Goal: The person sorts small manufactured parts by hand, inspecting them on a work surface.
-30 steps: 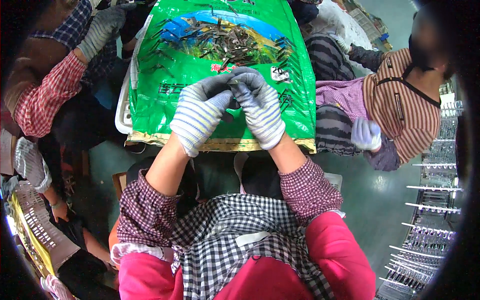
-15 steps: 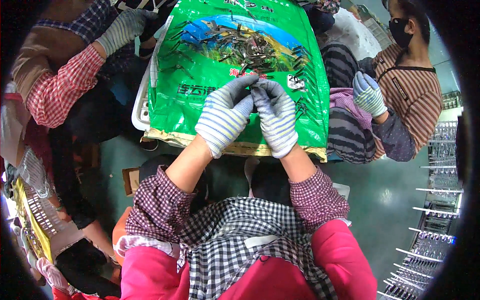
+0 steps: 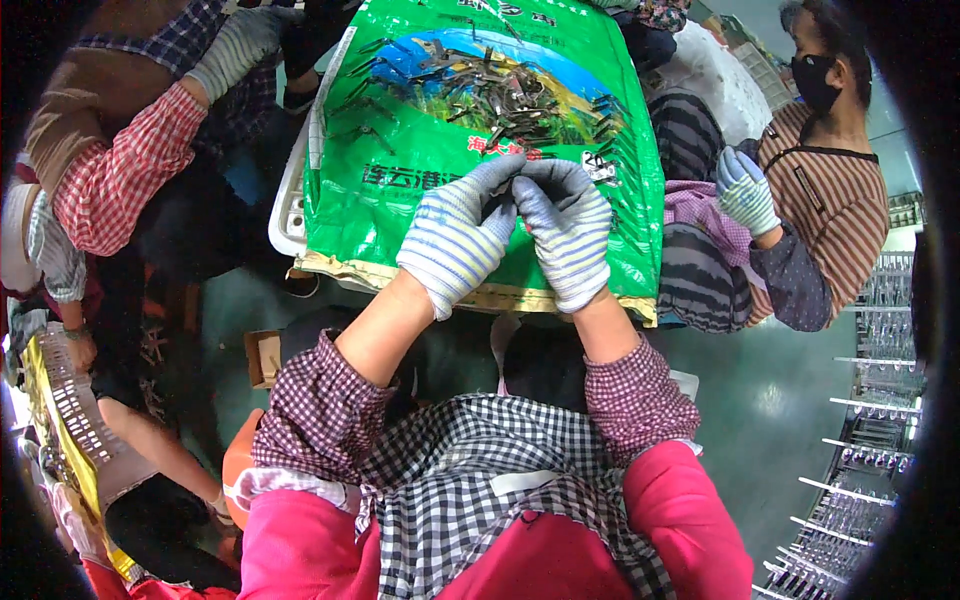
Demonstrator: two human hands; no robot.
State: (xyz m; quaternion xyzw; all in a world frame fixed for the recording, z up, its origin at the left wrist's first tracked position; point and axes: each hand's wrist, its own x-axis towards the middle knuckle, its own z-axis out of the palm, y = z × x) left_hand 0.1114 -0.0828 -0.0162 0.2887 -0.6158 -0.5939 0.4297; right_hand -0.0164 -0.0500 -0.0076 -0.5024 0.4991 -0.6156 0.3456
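My left hand (image 3: 458, 236), in a striped white glove with grey fingertips, is closed over the near half of a green printed sack (image 3: 335, 215). Beside it my right hand (image 3: 568, 238), gloved alike, is closed too. Their fingertips meet in a pinch, and whatever lies between them is too small and hidden to make out. Just beyond the fingers is a heap of small dark metal pieces (image 3: 515, 92). More such pieces lie in loose rows along the left and right sides of the sack.
Under the sack's left side shows a white plastic tray (image 3: 288, 205). A co-worker in a striped top (image 3: 820, 190) sits at the right; another's gloved hand (image 3: 238, 52) is at upper left. Racks of shiny parts (image 3: 860, 460) stand far right. A pale crate (image 3: 85, 410) is at left.
My hands stay pinched together and shift slightly to the right, the right hand's fingers curling more. At the left edge, a co-worker's arm by the crate has moved.
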